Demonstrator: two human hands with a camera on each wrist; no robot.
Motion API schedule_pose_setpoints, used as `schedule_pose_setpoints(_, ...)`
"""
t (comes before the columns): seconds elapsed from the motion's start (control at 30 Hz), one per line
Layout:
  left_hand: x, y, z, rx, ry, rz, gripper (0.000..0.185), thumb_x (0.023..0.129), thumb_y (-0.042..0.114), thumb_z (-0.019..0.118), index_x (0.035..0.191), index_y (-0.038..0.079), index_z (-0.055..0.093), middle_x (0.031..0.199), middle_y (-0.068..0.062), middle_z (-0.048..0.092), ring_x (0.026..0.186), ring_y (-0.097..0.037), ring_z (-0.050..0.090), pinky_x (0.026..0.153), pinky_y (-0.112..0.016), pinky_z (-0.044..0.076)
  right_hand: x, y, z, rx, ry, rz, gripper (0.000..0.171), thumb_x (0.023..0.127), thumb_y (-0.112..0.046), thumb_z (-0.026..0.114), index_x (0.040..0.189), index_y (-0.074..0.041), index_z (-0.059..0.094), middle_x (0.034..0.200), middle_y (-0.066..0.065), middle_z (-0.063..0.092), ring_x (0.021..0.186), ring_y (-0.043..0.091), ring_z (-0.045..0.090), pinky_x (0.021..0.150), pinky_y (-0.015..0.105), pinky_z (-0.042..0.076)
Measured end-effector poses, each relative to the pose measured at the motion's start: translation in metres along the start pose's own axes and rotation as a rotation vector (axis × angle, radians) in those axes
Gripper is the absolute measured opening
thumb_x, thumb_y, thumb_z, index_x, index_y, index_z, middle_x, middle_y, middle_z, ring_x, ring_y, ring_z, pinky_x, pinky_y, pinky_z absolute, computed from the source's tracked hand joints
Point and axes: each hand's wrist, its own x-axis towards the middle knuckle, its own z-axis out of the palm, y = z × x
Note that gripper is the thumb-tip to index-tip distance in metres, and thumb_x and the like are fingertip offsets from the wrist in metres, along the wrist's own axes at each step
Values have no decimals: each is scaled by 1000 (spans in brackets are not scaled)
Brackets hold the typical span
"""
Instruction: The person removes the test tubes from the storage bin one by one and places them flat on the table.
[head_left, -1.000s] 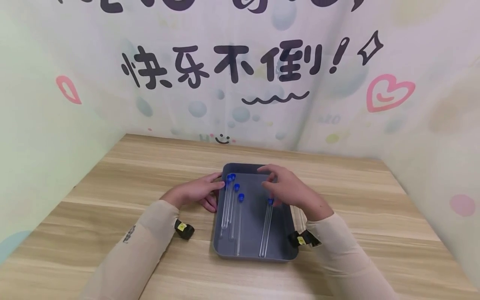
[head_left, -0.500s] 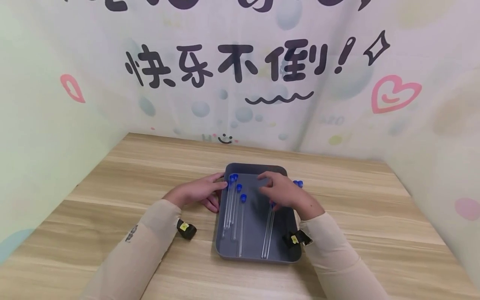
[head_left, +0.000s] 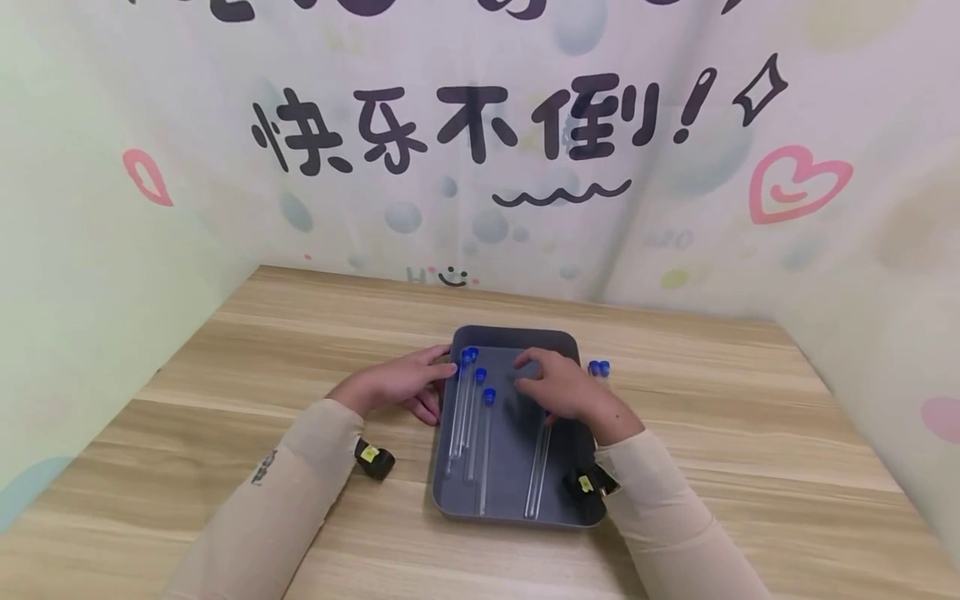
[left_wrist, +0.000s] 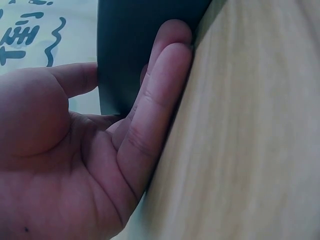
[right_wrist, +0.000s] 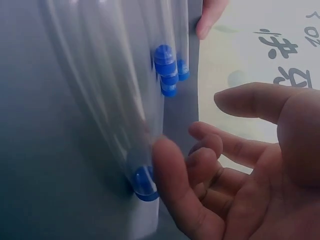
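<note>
Risk of rolling: capped tube [head_left: 538,467] lower centre in grey tray [head_left: 517,510], touched by loosely spread right hand [head_left: 564,392] fingertips [right_wrist: 167,165]; left hand [head_left: 397,385] flat, steadying tray's left wall. Careless nudge, knocked neighbours.

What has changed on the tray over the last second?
The right hand has drifted left and lower over the grey tray, uncovering two blue-capped tubes beside its right rim; a fingertip now touches the lone tube. The left hand stays at the tray's left edge, and the four tubes lie unmoved.
</note>
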Motion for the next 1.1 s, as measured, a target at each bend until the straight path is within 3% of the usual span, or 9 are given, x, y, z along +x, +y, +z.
schedule_pose_setpoints(0.1,1,-1,1,1,-4,3,58,109,38,37,161,32,10,113,-19,61,77,-24,72,74,-41,64,0,1,1,-4,14,-8,39,100,-22,59,137,-9,55,57,-2,47,49,25,63,55,37,59)
schedule_pose_setpoints(0.33,0,2,2,1,0,1,58,110,37,37,161,32,10,114,-19,61,77,-24,72,74,-42,64,2,3,0,27,22,-20,39,100,-21,58,136,-8,54,56,-2,45,49,23,64,57,33,58)
schedule_pose_setpoints(0.57,-1,4,1,4,2,-1,58,110,37,37,161,31,11,112,-19,61,77,-23,72,73,-41,64,5,4,2,44,16,-22,41,100,-21,58,138,-7,50,54,1,52,50,21,65,60,31,55)
schedule_pose_setpoints(0.8,-2,4,2,10,3,-1,58,110,37,36,161,31,11,113,-20,61,77,-23,72,74,-41,64,8,9,3,157,2,-48,40,101,-19,56,139,-8,49,67,12,60,56,25,66,67,33,57)
schedule_pose_setpoints(1.1,-1,4,2,10,3,2,58,110,36,37,161,30,10,113,-19,60,77,-23,72,73,-41,64,7,7,2,46,42,2,37,100,-21,57,134,-8,53,59,5,55,48,23,62,53,32,53)
